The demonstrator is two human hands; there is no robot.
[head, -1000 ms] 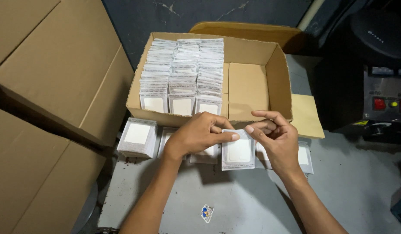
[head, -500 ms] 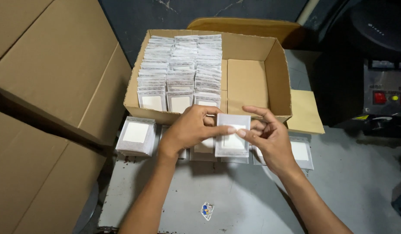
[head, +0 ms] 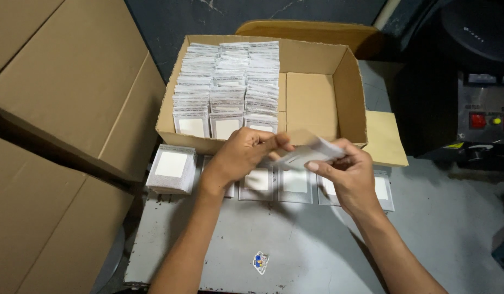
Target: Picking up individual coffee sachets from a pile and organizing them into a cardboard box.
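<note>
Left hand (head: 242, 158) and right hand (head: 347, 174) both have their grip pinched on a small flat clear plastic packet (head: 309, 152), held tilted just below the open brown cardboard box (head: 323, 98), above the grey counter (head: 295, 239).

You are now holding the small white packet (head: 309, 153) tilted nearly flat and blurred with motion; half a second ago it was facing you upright, and a second ago it was hanging lower, over the row of packets (head: 295, 182) on the counter (head: 295, 245). Your left hand (head: 244, 155) is sitting higher and closer to the front wall of the cardboard box (head: 323, 92). Your right hand (head: 347, 174) is now pinching the packet's right end, grip shifted from its edge.
</note>
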